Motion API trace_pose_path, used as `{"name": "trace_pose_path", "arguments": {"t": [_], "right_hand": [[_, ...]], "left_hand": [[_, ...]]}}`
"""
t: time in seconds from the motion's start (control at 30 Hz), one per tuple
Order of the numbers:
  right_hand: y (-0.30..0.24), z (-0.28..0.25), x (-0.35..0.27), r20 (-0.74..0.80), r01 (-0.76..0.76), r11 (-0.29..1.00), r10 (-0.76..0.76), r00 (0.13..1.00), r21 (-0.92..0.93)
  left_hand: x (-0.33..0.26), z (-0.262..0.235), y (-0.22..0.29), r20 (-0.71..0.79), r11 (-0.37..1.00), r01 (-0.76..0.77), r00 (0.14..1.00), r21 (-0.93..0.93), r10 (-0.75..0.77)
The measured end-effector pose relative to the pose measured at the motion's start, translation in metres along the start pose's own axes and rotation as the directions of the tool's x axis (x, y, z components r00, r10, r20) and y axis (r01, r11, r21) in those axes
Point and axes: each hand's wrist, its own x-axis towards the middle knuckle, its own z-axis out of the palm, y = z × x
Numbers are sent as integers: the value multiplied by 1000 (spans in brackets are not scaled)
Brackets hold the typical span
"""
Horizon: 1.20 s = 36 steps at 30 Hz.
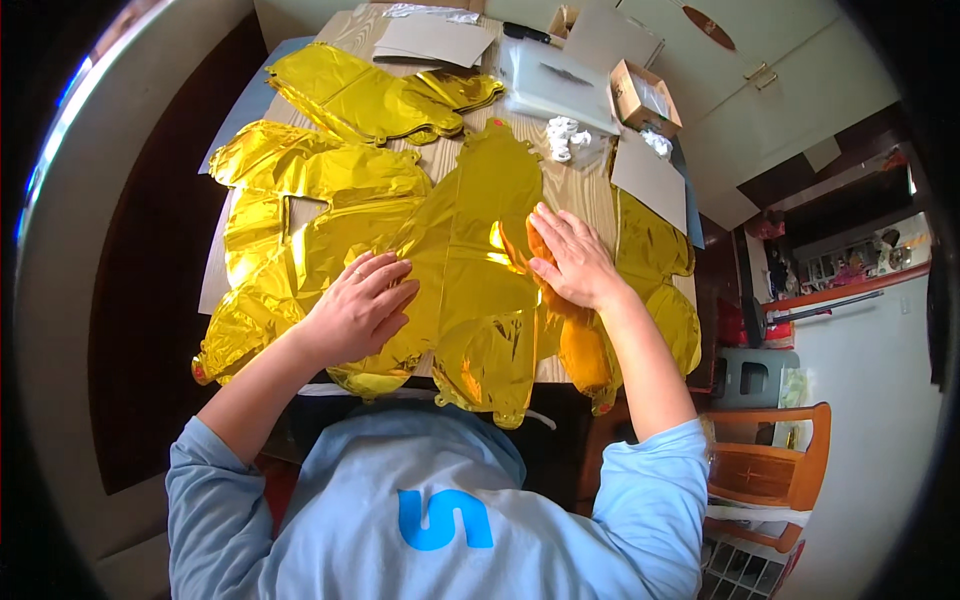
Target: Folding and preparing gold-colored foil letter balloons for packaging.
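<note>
Lying across the bench (585,185), a central gold foil piece (480,215) is being touched at its folded right edge by the right hand (577,258), with the fingers straight and the thumb set apart. The left hand (358,308) is being held palm down, its fingers loosely spread over foil left of center; whether contact is being made cannot be told. The central gold foil piece is being flanked by a left foil piece (350,240) and a right foil piece (650,240). Farther off, an upper foil piece (355,95), a plastic stack (555,90) and an open cardboard box (625,95) are being supported.
</note>
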Motion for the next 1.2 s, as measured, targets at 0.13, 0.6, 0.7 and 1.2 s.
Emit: {"name": "trace_pose_path", "arguments": {"t": [0.13, 0.6, 0.7, 1.2], "right_hand": [[-2, -3, 0, 18, -3, 1000, 3, 1000, -2], [-5, -9, -2, 85, -37, 999, 38, 996, -10], [-2, -8, -3, 71, -28, 1000, 28, 997, -8], [-1, -5, -6, 51, -19, 998, 22, 998, -54]], "left_hand": [[0, -2, 1, 21, 1000, 10, 1000, 6, -10], [2, -3, -1, 22, 1000, -12, 1000, 2, 12], [2, -3, 0, 27, 1000, -14, 1000, -1, 14], [66, -15, 38, -87, 992, -28, 996, -124, 17]]}}
